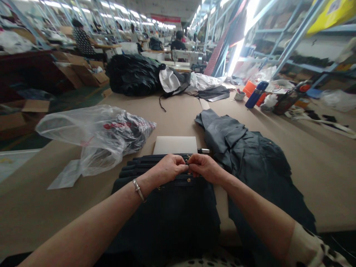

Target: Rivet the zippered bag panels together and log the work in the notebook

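A stack of dark fabric pieces [167, 215] lies in front of me, its layered edges staggered at the far end. Small gold-coloured fittings [189, 180] show along those edges. Above them my left hand [172, 168] and my right hand [201, 167] meet, fingertips pinched close together. What sits between the fingers is too small and too covered to make out. Just beyond my hands are a white board [175, 144] and a black-and-silver pen-like object [204, 151]. To the right spreads a loose pile of dark grey fabric [250, 159].
A clear plastic bag [97, 137] with dark contents lies on the left of the brown table [314, 167]. Behind stands a large dark fabric bundle [133, 74]. A blue bottle [256, 94] and a dark flask [289, 98] are at the right. People sit farther back.
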Motion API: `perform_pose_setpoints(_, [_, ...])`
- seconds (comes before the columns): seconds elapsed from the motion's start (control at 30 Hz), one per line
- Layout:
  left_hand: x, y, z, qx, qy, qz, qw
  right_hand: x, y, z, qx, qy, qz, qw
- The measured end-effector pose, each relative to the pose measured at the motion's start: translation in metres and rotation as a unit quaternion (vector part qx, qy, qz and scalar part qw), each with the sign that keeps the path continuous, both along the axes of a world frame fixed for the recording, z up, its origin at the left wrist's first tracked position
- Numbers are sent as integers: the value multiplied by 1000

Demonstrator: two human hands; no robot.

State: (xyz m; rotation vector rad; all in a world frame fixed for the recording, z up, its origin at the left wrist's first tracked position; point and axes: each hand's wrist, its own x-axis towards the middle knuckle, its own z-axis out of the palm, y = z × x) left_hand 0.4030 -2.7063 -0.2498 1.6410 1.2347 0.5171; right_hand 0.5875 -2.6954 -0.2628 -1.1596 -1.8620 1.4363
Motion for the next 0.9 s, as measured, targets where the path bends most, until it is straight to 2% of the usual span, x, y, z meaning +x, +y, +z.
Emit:
perform_pose_setpoints(0.17, [6, 0, 0, 12, 23, -13, 1000, 0, -1, -8, 13, -58, 10, 998])
perform_pose_setpoints(0.5, [6, 12, -16, 27, 84, -1, 996, 6, 1, -13, 127, -186, -8, 974])
perform_pose_setpoints(0.9, [8, 13, -12, 41, 118, -7, 992, 9, 0, -16, 166, -223, 4, 961])
